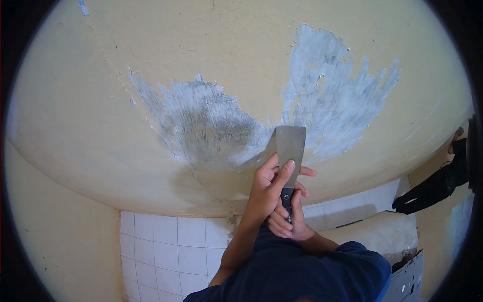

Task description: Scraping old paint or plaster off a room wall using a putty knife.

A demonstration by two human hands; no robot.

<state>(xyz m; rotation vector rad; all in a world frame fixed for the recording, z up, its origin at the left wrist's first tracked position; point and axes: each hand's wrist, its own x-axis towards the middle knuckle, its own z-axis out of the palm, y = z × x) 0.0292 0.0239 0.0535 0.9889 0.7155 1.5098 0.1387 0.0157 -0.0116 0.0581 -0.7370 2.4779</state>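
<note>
A scraper (291, 143) with a wide flat metal blade and a black riveted handle points up at the cream wall (241, 45). Its blade edge lies at the wall, between two peeled patches. My left hand (266, 189) is closed around the lower blade, with the thumb pressed on its face. Just below, my right hand (292, 221) grips the black handle. The left peeled patch (206, 118) shows grey-white with dark streaks. A paler right peeled patch (337, 95) reaches higher, with ragged paint edges.
White floor tiles (166, 246) lie below the wall at left. On the right are a pale rounded block (377, 231) and a grey panel with holes (408, 277). Another person in dark clothes (432, 189) is at the far right edge.
</note>
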